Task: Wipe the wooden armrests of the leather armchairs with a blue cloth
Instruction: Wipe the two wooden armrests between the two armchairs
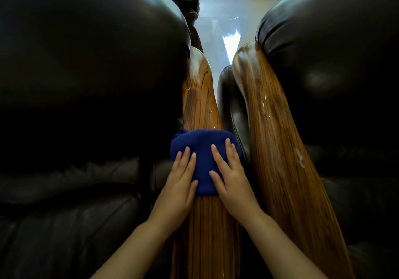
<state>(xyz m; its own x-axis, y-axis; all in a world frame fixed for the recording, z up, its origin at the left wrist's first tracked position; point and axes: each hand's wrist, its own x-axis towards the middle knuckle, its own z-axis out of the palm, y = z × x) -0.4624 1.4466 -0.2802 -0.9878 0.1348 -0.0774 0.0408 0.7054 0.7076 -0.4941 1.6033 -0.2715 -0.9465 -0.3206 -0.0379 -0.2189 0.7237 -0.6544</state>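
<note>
Head view: both hands flat, fingers spread, no closed grip; left hand (180, 178) and right hand (232, 176) press blue cloth (204, 160) onto wooden armrest (199, 97), frame centre. Second armrest (278, 140) right; dark leather armchairs (86, 67) flank both.

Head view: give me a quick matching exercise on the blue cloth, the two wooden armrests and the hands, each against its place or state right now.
Things:
1. blue cloth
2. left armrest
3. right armrest
4. left hand
5. right hand

Place or state:
A. bare, no cloth or hand on it
B. pressed flat on the cloth's left side
C. draped over an armrest under both hands
D. pressed flat on the cloth's right side
E. partly covered by the cloth

Pairs: 1-C, 2-E, 3-A, 4-B, 5-D
</note>
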